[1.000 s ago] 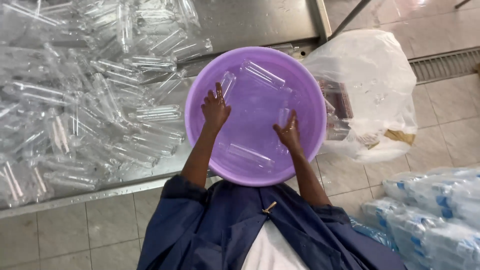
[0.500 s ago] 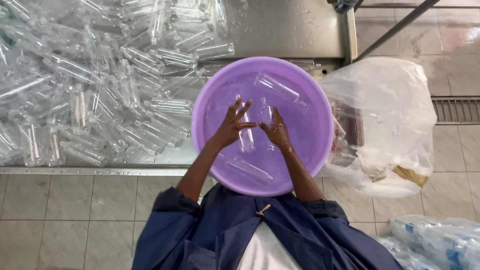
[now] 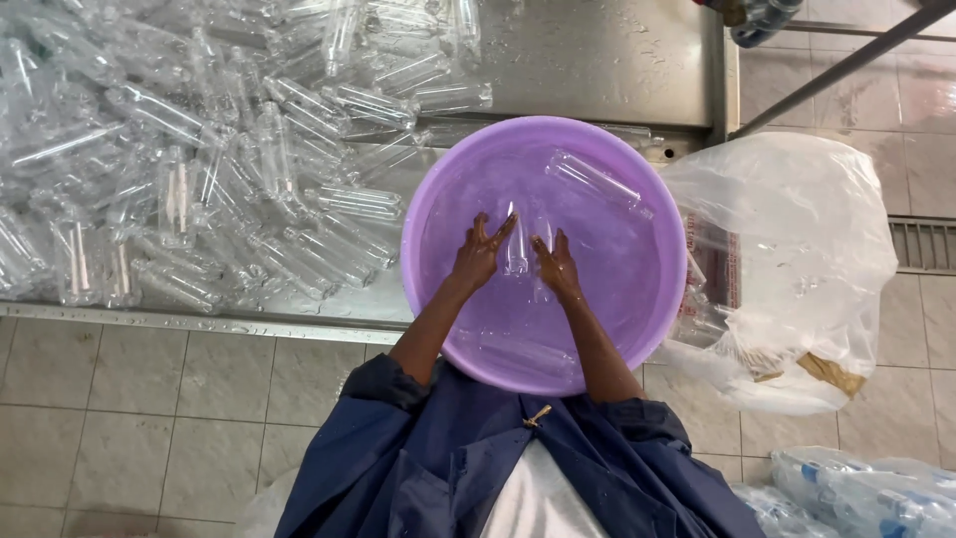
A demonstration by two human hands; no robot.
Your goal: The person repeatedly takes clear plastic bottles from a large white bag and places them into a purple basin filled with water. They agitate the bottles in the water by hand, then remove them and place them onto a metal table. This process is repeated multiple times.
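1. Steel desk, wet, spanning the upper field.
2. Pale tiled floor, grey grout lines.
3. Floor drain grate at right edge.
4. Even, diffuse lighting.

The basin at frame centre is smooth, glossy purple plastic. Clear plastic bottles cover a wet, dull metal table, upper left. The bag looks like thin, crinkled plastic film.

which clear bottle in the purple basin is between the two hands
The small clear bottle at the basin's middle, between both hands; the others lie apart near the far rim and near rim.
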